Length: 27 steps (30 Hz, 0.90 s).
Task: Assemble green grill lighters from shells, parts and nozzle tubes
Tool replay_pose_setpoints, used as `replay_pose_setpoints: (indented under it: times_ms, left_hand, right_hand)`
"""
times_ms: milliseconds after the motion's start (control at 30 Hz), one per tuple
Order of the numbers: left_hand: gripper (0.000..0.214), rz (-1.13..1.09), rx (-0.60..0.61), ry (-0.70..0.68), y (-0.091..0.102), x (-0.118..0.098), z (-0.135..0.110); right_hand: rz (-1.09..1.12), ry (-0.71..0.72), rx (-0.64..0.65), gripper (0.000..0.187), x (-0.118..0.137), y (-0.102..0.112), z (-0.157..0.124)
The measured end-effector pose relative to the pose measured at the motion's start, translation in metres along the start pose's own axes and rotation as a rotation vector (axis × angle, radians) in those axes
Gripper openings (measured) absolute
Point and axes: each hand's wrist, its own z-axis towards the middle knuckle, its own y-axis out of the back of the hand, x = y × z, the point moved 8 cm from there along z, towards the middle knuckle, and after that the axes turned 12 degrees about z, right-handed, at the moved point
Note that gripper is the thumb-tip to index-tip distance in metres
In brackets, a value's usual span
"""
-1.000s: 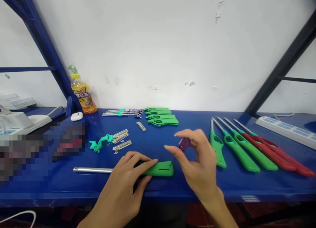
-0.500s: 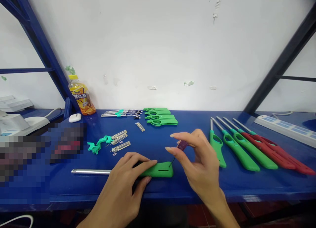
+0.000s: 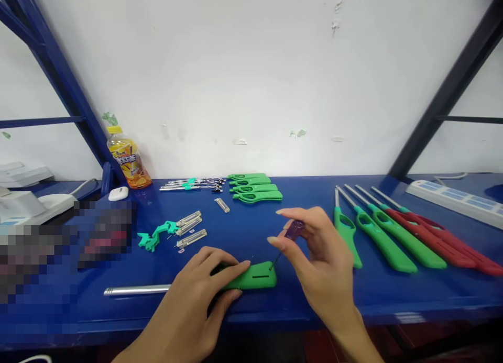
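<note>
A green long-necked lighter (image 3: 257, 277) lies flat near the bench's front edge, its silver tube (image 3: 137, 289) pointing left. My left hand (image 3: 200, 292) is closed over the middle of it, pressing it down, so part of its handle is hidden. Between thumb and finger, my right hand (image 3: 322, 263) pinches the purple handle of a small screwdriver (image 3: 294, 229). The screwdriver's thin shaft slants down to a hole near the right end of the green handle. Behind my hands lie several clear fuel tanks (image 3: 191, 239) and teal plastic triggers (image 3: 157, 235).
Several green handle shells (image 3: 257, 196) and silver tubes with wires (image 3: 181, 187) lie at the back. Finished-looking green and red lighters (image 3: 387, 242) line the right side, before a white power strip (image 3: 456, 200). A drink bottle (image 3: 129, 161) and a white earbud case (image 3: 118, 194) stand left.
The lighter's tube end has swung slightly toward the bench's front edge. My right hand has turned a little, with the screwdriver still at the hole. The view has shifted slightly.
</note>
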Motion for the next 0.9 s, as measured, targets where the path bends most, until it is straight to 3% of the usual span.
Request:
replay_pose_setpoints:
  times_ms: [200, 400, 500, 633, 767, 833, 900]
  left_hand:
    - [0.05, 0.094, -0.049, -0.049, -0.004, -0.007, -0.005]
    - [0.053, 0.12, -0.076, -0.07, -0.003, -0.007, -0.005]
    - [0.053, 0.146, -0.081, -0.064, -0.005, -0.005, -0.006]
    - [0.052, 0.179, -0.081, -0.045, -0.006, -0.004, -0.006]
    - [0.053, 0.163, -0.058, -0.063, -0.005, -0.006, -0.003]
    - [0.053, 0.153, -0.056, -0.077, -0.005, -0.008, -0.003]
    - [0.053, 0.147, -0.065, -0.088, -0.004, -0.009, -0.004]
  right_hand:
    - [-0.086, 0.069, 0.188, 0.051, 0.008, -0.018, -0.009]
    - [0.0, 0.042, -0.02, 0.053, 0.003, -0.004, -0.012]
    - [-0.061, 0.098, -0.052, 0.039, 0.007, 0.001, -0.009]
    - [-0.118, 0.085, 0.073, 0.019, 0.01, -0.005, -0.005]
    - [-0.104, 0.06, 0.18, 0.032, 0.011, -0.015, -0.007]
    - [-0.088, 0.046, 0.167, 0.034, 0.01, -0.017, -0.008]
    - [-0.049, 0.019, 0.107, 0.049, 0.006, -0.015, -0.009]
